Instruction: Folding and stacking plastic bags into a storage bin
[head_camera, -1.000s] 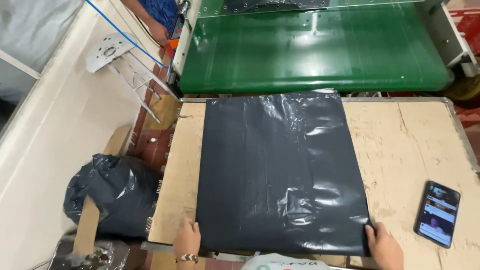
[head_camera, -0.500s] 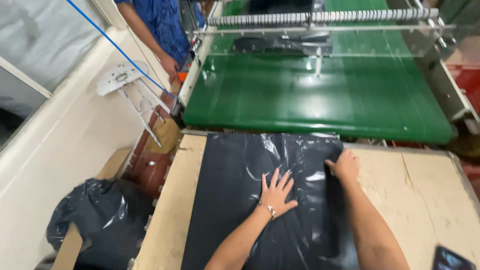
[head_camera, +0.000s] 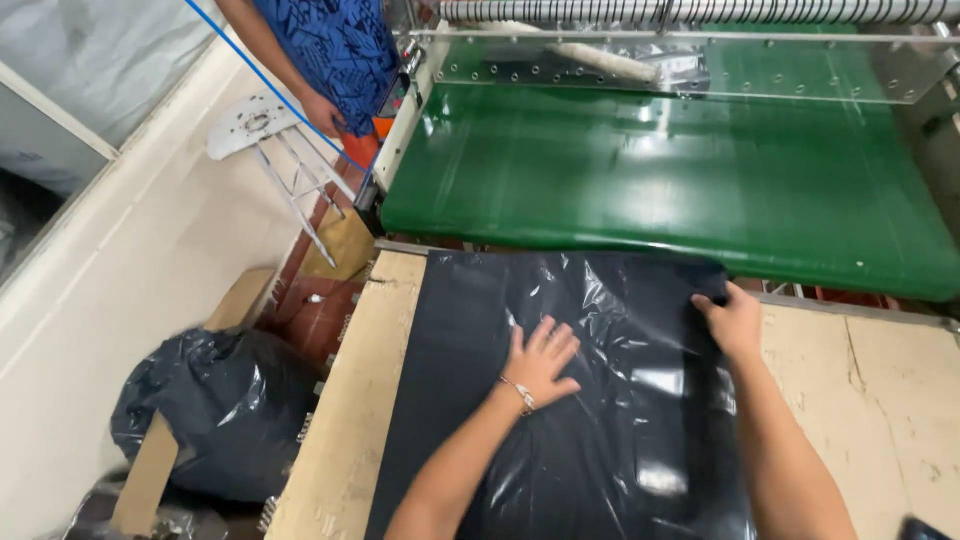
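1. Two hands worked one black plastic sheet (head_camera: 600, 400) lying flat on the bench (head_camera: 880, 400), its far edge toward 12 o'clock by the green conveyor belt (head_camera: 650, 180).
2. Slick film could slide or crease if pressed unevenly.
3. Left hand (head_camera: 540, 360) lay spread, palm down on the sheet, grip released.
4. Right hand (head_camera: 735, 320) pinched the sheet's far corner at 2 o'clock.

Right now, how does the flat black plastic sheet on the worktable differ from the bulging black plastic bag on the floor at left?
The flat black plastic sheet lies spread on the wooden worktable; the bulging black plastic bag sits lower, beside it. The sheet is pressed by the left hand and gripped at its far corner by the right hand; the bag is untouched. The sheet is smooth, the bag crumpled. Both are glossy black.
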